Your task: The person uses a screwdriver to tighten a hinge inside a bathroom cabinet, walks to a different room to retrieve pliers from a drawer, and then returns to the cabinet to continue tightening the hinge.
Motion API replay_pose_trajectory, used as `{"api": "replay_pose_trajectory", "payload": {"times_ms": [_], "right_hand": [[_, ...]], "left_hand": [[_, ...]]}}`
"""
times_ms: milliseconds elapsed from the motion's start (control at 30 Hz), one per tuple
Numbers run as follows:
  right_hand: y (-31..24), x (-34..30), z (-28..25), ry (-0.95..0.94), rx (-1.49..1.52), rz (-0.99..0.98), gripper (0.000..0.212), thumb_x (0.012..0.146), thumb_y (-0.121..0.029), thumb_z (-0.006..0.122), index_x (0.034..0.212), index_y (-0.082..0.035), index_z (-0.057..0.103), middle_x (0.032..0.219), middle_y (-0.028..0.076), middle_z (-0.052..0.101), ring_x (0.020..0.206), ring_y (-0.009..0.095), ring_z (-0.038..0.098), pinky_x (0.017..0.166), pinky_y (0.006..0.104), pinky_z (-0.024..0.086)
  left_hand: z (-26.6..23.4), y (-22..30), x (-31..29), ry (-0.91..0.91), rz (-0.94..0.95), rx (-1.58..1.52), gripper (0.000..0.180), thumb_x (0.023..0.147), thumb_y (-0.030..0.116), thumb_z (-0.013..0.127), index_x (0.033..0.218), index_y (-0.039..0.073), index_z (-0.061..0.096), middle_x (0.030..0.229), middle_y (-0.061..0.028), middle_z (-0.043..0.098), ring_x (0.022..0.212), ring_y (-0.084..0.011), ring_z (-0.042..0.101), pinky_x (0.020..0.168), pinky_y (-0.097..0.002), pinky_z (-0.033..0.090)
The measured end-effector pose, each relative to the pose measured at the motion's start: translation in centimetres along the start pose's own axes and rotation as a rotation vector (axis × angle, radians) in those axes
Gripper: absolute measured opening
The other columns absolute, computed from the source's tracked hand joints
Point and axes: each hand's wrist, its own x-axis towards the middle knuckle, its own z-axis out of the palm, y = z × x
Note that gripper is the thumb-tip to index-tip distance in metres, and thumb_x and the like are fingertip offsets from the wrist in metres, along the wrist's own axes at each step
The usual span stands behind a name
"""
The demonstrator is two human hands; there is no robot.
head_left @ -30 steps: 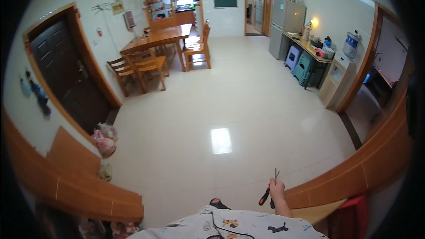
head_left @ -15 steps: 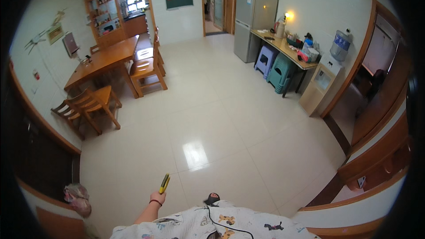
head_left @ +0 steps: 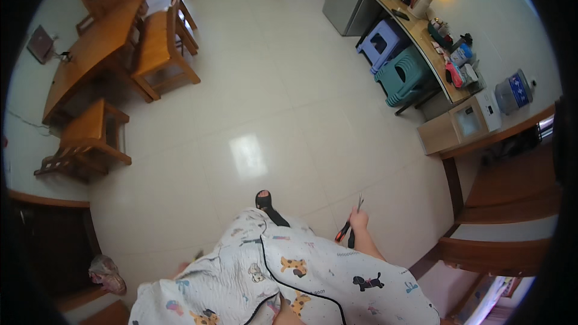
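My right hand (head_left: 359, 219) is closed around a pair of pliers (head_left: 342, 232) with red-and-black handles. Their slim metal tip points forward, away from me, and the handles come out below the fist. Down at the left, my left hand (head_left: 180, 269) is mostly hidden by the patterned clothing and blurred. Beside it shows the end of a slim yellow-and-black tool (head_left: 199, 254), held in that hand. The white clothing (head_left: 241, 265) with animal prints covers the lower middle, and a foot in a black sandal (head_left: 274, 213) steps out ahead.
Wooden table (head_left: 99, 48), bench (head_left: 158, 42) and chair (head_left: 90, 126) stand left. On the right are stacked stools (head_left: 404, 75), a cluttered side table (head_left: 415, 24), a fridge (head_left: 352, 0) and a water dispenser (head_left: 460, 123). A plastic bag (head_left: 107, 274) lies by the dark door. Glossy tiles (head_left: 271, 96) lie between.
The view has tipped down and moved forward. My left hand has dropped back behind the clothing. My right hand with the pliers has come into view, and a foot has stepped forward.
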Motion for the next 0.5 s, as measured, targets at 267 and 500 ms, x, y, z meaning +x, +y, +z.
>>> {"api": "replay_pose_trajectory", "payload": {"times_ms": [267, 500], "right_hand": [[-1.1, -2.3, -2.7, -0.512, -0.334, 0.408, 0.038, 0.08, -0.031, 0.049, 0.08, 0.006, 0.06, 0.073, 0.02, 0.059, 0.07, 0.033, 0.058, 0.065, 0.0407, 0.044], [-18.0, 20.3, -0.4, -0.4, -0.146, 0.385, 0.036, 0.081, -0.029, 0.049, 0.085, 0.006, 0.057, 0.077, 0.02, 0.057, 0.072, 0.031, 0.056, 0.064, 0.0392, 0.043]], "left_hand": [[-41.7, 29.8, -0.1, 0.511, 0.454, -0.357, 0.039, 0.076, 0.037, 0.056, 0.087, 0.0, 0.06, 0.082, -0.0207, 0.06, 0.079, -0.0331, 0.059, 0.067, -0.0382, 0.046], [-55.1, 42.2, 6.3, 0.524, 0.338, -0.443, 0.042, 0.073, 0.039, 0.058, 0.087, -0.001, 0.06, 0.083, -0.0217, 0.06, 0.082, -0.034, 0.058, 0.07, -0.0381, 0.045]]}}
